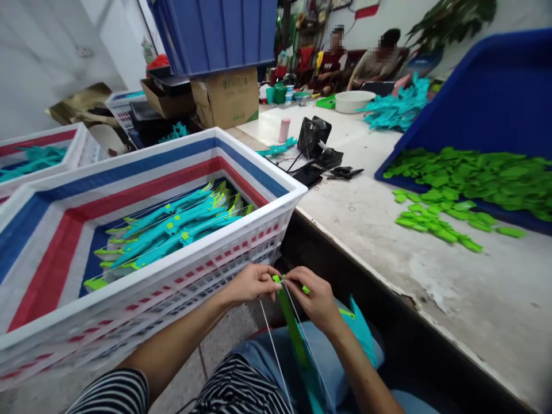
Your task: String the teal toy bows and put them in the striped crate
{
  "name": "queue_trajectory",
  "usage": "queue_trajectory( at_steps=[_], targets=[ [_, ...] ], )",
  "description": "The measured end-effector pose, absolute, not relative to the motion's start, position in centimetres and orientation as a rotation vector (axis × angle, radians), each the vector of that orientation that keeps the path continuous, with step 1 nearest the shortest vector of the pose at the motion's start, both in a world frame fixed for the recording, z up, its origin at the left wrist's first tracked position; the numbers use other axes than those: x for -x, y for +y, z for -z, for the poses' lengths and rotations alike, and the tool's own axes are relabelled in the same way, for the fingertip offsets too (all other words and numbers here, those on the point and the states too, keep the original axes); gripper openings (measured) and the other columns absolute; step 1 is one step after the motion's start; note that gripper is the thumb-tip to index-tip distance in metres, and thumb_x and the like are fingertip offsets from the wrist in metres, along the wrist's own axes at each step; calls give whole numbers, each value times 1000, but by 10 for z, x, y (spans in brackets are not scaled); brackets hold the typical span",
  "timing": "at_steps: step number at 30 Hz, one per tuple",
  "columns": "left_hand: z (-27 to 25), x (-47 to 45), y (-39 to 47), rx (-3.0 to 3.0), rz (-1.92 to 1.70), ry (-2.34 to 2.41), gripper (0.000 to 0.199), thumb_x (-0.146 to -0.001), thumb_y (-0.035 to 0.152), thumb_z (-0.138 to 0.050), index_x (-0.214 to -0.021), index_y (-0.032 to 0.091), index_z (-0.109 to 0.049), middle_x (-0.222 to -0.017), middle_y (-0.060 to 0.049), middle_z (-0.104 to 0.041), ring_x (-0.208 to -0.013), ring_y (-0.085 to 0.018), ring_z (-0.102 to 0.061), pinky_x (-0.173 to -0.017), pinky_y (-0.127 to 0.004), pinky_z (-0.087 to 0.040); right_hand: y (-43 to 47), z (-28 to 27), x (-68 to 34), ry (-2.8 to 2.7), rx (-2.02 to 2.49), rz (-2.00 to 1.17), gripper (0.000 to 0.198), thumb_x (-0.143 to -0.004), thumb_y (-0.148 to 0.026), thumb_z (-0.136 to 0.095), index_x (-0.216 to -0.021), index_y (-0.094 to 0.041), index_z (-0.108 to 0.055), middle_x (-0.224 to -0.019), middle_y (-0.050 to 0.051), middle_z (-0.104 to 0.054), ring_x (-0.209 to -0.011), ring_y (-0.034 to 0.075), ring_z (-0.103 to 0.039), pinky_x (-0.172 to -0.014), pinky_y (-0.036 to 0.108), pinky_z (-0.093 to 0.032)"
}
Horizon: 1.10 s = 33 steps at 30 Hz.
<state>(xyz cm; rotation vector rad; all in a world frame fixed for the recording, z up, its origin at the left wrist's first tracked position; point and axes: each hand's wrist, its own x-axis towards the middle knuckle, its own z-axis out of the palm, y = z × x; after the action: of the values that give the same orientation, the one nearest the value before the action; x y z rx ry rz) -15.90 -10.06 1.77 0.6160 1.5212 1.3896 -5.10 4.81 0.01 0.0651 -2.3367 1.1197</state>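
Observation:
Above my lap, a long turquoise-and-green plastic toy bow [291, 325] stands with its green tip up. My left hand [250, 283] is closed, thumb and fingers pinching that tip from the left. White string [272, 339] runs down from the tip area on both sides of the bow. Closed on the string right beside the tip is my right hand [318, 298]; a small bright green piece [306, 289] shows between its fingers. The fingertips hide how the string meets the tip. Another turquoise part [363, 333] lies on my lap behind my right forearm.
At left, a white crate [297, 192] with striped lining holds several strung turquoise bows [172, 227]. On the worktable [357, 213] at right, green pieces [440, 221] spill from a tilted blue bin [487, 92]. A small black fan [314, 137] stands farther back. Two people sit beyond.

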Motion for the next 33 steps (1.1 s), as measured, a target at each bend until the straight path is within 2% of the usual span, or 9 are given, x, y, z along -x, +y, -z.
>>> queue_trajectory(
  at_steps=[6, 9, 12, 16, 20, 23, 25, 28, 33],
  targets=[
    [-14, 158, -98, -627, -1350, 1561, 46, -65, 51, -71, -89, 15, -58, -52, 5, -55, -39, -7, -42, -42, -20, -30, 34, -2, 51, -2380, -84, -923, 12, -89, -21, -49, -79, -21, -55, -77, 4, -59, -74, 17, -57, -65, 28, -47],
    [-14, 153, -95, -732, -1398, 1770, 27, -66, 37, -70, -78, 16, -59, -60, 3, -55, -53, -10, -49, -52, -21, -38, 44, 3, 55, -2348, 12, -815, 14, -90, -20, -44, -78, -21, -53, -78, 4, -57, -73, 17, -55, -66, 28, -45],
    [-15, 143, -95, -904, -1528, 1925, 8, -71, 22, -61, -77, 17, -62, -75, -1, -60, -69, -13, -53, -66, -24, -42, 89, 6, 55, -2132, 400, -715, 16, -88, -24, -45, -73, -21, -50, -74, 4, -54, -69, 17, -52, -65, 30, -44],
    [-17, 132, -94, -1094, -1485, 1865, 17, -75, 17, -53, -74, 20, -70, -81, -5, -62, -82, -18, -56, -81, -30, -41, 123, -1, 44, -1678, 886, -719, 17, -86, -33, -48, -74, -21, -49, -72, 3, -54, -68, 18, -53, -63, 31, -46],
    [-24, 136, -74, -765, -1518, 1684, 18, -70, 30, -65, -81, 17, -73, -82, -6, -65, -86, -20, -56, -86, -32, -40, 54, -6, 36, -1838, 553, -859, 13, -90, -26, -46, -81, -21, -55, -86, 7, -60, -86, 20, -58, -80, 37, -49],
    [-35, 146, -61, -520, -1571, 1526, 20, -66, 33, -69, -75, 14, -71, -79, -5, -65, -82, -18, -56, -82, -30, -41, -4, 3, 35, -1938, 337, -880, 12, -88, -18, -47, -87, -23, -58, -96, 8, -58, -99, 23, -56, -88, 43, -48],
    [-45, 153, -61, -614, -1535, 1677, 8, -62, 22, -71, -61, 15, -67, -76, -4, -64, -79, -17, -56, -79, -27, -41, -20, 11, 37, -1948, 327, -884, 14, -88, -17, -46, -89, -22, -59, -98, 9, -57, -100, 23, -56, -87, 44, -48],
    [-60, 157, -69, -932, -1428, 2048, 14, -62, 9, -67, -52, 17, -61, -67, -1, -60, -71, -14, -54, -72, -24, -40, -19, 17, 42, -1935, 351, -901, 13, -89, -17, -46, -90, -21, -59, -96, 9, -56, -92, 21, -56, -82, 40, -50],
    [-64, 149, -81, -858, -1493, 2084, 4, -71, 14, -62, -70, 17, -61, -62, 1, -61, -49, -9, -49, -52, -21, -39, -18, 15, 50, -1875, 367, -969, 12, -90, -18, -46, -87, -21, -57, -89, 6, -56, -83, 17, -57, -72, 33, -50]
  ],
)
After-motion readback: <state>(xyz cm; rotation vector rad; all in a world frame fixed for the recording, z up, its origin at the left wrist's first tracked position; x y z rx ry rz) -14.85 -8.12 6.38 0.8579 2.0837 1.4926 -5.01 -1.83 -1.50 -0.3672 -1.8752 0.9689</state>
